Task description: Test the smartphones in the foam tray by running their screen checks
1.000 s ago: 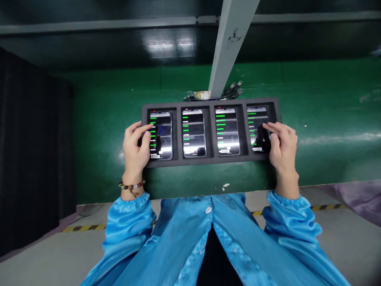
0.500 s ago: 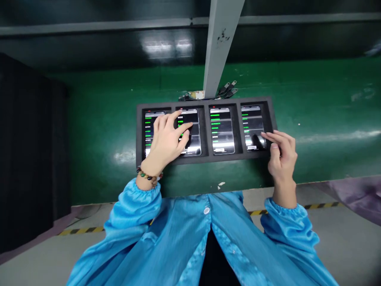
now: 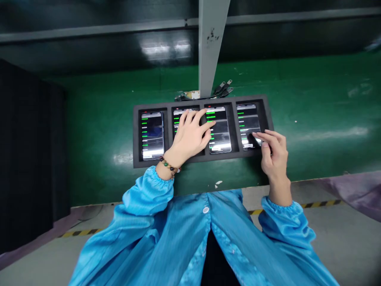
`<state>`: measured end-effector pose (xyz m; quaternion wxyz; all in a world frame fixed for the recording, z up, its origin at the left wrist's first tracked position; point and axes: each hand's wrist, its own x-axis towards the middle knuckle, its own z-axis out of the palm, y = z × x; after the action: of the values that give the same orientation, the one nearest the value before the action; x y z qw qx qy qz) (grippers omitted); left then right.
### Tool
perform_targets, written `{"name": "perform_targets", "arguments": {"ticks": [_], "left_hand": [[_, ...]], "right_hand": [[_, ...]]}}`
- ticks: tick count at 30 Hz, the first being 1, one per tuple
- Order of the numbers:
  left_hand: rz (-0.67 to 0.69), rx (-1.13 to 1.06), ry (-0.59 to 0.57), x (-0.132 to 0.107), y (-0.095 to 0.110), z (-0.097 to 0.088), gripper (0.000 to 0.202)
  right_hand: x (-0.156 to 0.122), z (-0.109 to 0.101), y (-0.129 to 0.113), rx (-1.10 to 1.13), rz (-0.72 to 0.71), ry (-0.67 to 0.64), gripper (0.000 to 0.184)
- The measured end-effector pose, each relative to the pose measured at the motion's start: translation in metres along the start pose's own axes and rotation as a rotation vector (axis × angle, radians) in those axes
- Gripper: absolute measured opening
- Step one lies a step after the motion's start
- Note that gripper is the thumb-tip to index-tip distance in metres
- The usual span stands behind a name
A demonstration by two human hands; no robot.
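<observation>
A dark foam tray (image 3: 136,139) lies on the green tabletop with a smartphone in each compartment, screens lit with lists of green and white text. My left hand (image 3: 190,137), fingers spread, reaches across the second phone (image 3: 176,117) from the left and partly hides it. Its fingertips are over the left part of the third phone (image 3: 220,135); whether they touch the glass I cannot tell. Nothing covers the leftmost phone (image 3: 152,137). At the tray's right end, my right hand (image 3: 275,153) has its fingers stretched over the lower screen of the rightmost phone (image 3: 248,121), holding nothing.
Behind the tray a grey metal post (image 3: 210,51) rises from the table. Cables with dark plugs (image 3: 223,88) lie at its foot. White scraps (image 3: 218,183) are near the table's front edge. A black covering (image 3: 29,155) hangs at the left.
My left hand has moved right, from the two left phones to the second and third, uncovering the leftmost one. My right hand remains by the rightmost phone. The view has shifted slightly.
</observation>
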<state>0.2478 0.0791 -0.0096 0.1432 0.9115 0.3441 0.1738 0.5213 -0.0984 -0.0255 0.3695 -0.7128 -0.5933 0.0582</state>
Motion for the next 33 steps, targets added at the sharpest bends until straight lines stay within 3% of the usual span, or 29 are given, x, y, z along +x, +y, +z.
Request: {"name": "perform_targets", "arguments": {"ticks": [4, 7, 11, 15, 21, 29, 33], "left_hand": [[-0.032, -0.050, -0.004, 0.001, 0.001, -0.004, 0.038], [-0.086, -0.065, 0.052, -0.008, -0.009, -0.021, 0.039], [-0.267, -0.101, 0.229, -0.040, -0.042, -0.056, 0.037], [-0.450, -0.072, 0.339, -0.084, -0.076, -0.078, 0.036], [-0.552, -0.122, 0.387, -0.124, -0.104, -0.071, 0.035], [-0.512, -0.287, 0.439, -0.135, -0.112, -0.060, 0.035], [-0.496, -0.327, 0.450, -0.138, -0.113, -0.060, 0.035]], "right_hand": [[0.000, 0.000, 0.003, -0.040, 0.021, -0.026, 0.039], [0.001, -0.001, 0.000, -0.053, 0.023, -0.035, 0.038], [0.004, 0.006, -0.019, 0.001, -0.003, -0.051, 0.039], [0.006, 0.024, -0.042, 0.024, -0.092, -0.196, 0.040], [0.009, 0.040, -0.060, 0.043, -0.148, -0.227, 0.038], [0.032, 0.089, -0.119, 0.061, -0.216, -0.320, 0.044], [0.044, 0.111, -0.137, 0.009, -0.227, -0.332, 0.047]]}}
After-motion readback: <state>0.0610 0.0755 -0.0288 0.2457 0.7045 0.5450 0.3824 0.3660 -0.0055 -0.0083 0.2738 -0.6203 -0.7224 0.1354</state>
